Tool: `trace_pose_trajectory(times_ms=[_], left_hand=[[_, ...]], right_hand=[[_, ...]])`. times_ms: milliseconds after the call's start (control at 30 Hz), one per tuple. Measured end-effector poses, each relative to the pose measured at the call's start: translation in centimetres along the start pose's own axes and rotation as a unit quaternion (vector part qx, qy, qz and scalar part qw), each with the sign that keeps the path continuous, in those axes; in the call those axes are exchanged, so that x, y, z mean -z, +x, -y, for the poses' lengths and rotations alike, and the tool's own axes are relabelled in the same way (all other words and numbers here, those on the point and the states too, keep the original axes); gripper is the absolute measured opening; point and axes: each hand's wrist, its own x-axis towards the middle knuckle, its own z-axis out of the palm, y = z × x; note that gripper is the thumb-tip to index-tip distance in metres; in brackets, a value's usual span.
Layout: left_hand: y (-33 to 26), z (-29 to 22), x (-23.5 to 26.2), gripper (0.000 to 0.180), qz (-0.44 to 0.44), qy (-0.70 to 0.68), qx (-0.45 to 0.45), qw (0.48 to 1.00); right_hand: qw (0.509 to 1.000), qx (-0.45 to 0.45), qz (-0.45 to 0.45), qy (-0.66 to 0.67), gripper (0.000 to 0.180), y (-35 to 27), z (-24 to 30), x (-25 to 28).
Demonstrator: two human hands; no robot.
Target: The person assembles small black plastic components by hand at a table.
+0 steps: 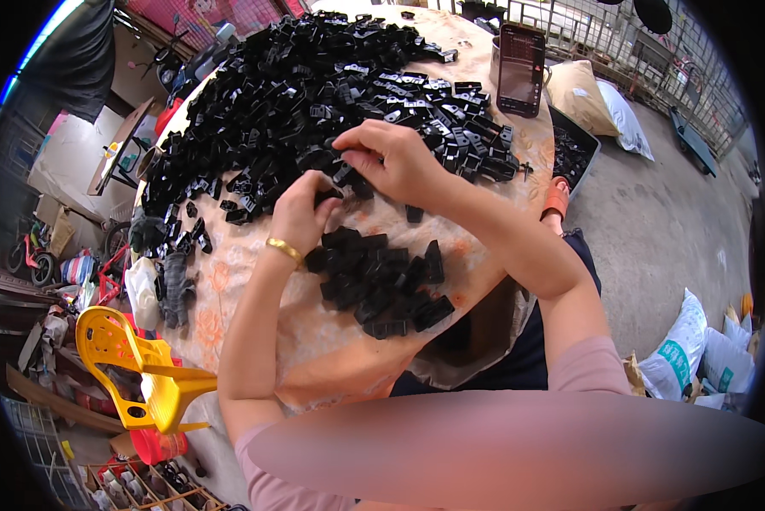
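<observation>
The left hand (299,213) and right hand (392,163) are held close together above a cloth-covered table (220,281).
A dark part (343,174) is pinched between the right thumb and forefinger, beside a large heap (289,94); a black piece (328,197) is held in the curled left fingers, the grip partly hidden. A smaller pile (369,272) is laid nearer the body.
</observation>
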Motion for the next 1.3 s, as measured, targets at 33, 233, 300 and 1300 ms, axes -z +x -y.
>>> trace_pose_trajectory(times_ms=[33, 233, 300, 1300], left_hand=[[0.0, 0.0, 0.2, 0.019, 0.0, 0.0, 0.0, 1.0], [-0.1, -1.1, 1.3, 0.012, -0.064, -0.595, 0.151, 0.787], [-0.4, -1.2, 1.4, 0.015, -0.077, -0.623, 0.169, 0.76], [-0.9, -2.2, 0.8, 0.037, -0.083, -0.513, 0.133, 0.844]], right_hand=[[1.0, -0.014, 0.011, 0.014, 0.017, -0.1, 0.5, -0.1], [0.984, -0.08, 0.018, 0.16, 0.034, -1.1, 0.0, -1.9], [0.978, -0.089, 0.017, 0.19, 0.036, -1.1, 0.1, -2.2], [0.958, -0.172, 0.034, 0.225, 0.032, -1.2, 1.0, -1.7]])
